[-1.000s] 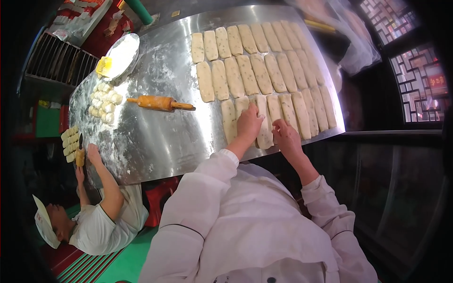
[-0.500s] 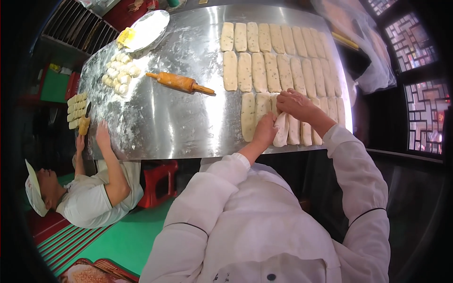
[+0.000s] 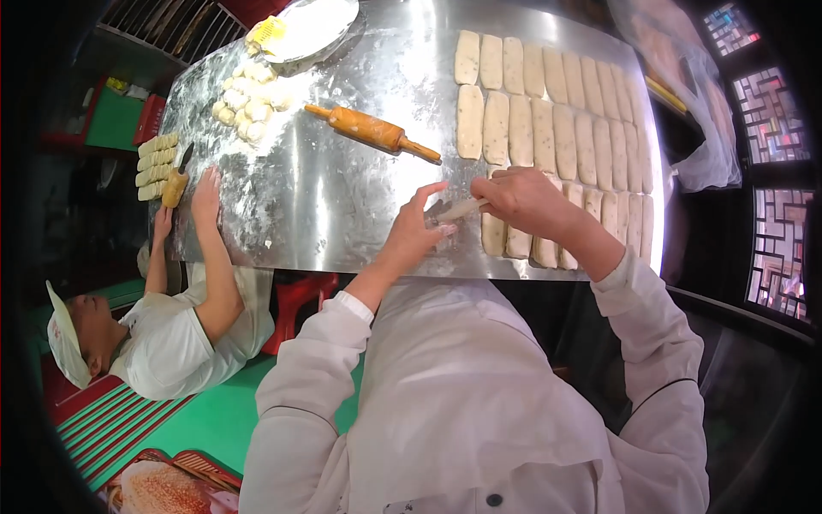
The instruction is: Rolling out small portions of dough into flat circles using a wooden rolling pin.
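Observation:
My right hand is closed on one end of a pale dough strip, which reaches left over the steel table. Around the strip's other end, my left hand has its thumb and forefinger spread apart; whether it touches the dough I cannot tell. Beneath and beside my right hand runs the nearest row of flat dough strips, partly hidden by that hand. Two more rows of green-flecked strips lie behind it.
A wooden rolling pin lies left of the rows. Farther left are floured dough balls and a large white bowl. A co-worker stands at the table's left, hands near a wooden-handled blade and small dough pieces.
Both hands have moved left from the nearest row, and the dough strip now extends left from my right hand. My left hand's fingers have spread apart. The view has shifted slightly.

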The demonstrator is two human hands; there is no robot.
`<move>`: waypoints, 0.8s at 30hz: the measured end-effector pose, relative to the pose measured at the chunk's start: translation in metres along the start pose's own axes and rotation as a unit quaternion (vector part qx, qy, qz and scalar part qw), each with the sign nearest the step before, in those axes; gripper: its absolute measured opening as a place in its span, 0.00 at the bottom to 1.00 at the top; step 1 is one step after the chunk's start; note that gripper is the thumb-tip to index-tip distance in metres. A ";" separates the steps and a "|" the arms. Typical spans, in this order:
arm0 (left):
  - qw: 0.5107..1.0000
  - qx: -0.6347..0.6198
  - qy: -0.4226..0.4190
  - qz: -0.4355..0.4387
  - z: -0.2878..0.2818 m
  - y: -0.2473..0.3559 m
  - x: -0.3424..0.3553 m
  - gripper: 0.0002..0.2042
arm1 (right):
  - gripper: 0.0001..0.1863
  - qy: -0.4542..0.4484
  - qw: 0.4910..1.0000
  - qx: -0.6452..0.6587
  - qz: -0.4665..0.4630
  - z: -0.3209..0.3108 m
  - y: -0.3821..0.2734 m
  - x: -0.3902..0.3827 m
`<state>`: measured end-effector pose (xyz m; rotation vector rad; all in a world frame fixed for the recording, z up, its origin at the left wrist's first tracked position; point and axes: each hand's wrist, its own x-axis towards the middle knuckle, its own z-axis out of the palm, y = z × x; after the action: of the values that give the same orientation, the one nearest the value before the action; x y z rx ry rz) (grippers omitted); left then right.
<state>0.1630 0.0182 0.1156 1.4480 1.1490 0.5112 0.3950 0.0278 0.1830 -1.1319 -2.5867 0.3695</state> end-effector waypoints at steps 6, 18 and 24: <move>0.997 0.065 -0.013 0.039 -0.028 -0.020 0.009 0.13 | 0.05 0.012 0.998 -0.047 -0.039 -0.002 -0.026 0.033; 0.911 0.338 0.014 0.235 -0.119 -0.115 -0.022 0.10 | 0.09 0.053 0.974 0.097 0.196 0.178 -0.059 -0.007; 0.940 0.293 -0.041 0.172 -0.135 -0.109 0.009 0.07 | 0.06 0.094 0.939 0.110 0.313 0.191 -0.074 -0.021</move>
<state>0.0150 0.0772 0.0451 2.1918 1.0283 0.3504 0.2895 -0.0580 0.0288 -1.7844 -1.9105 0.6293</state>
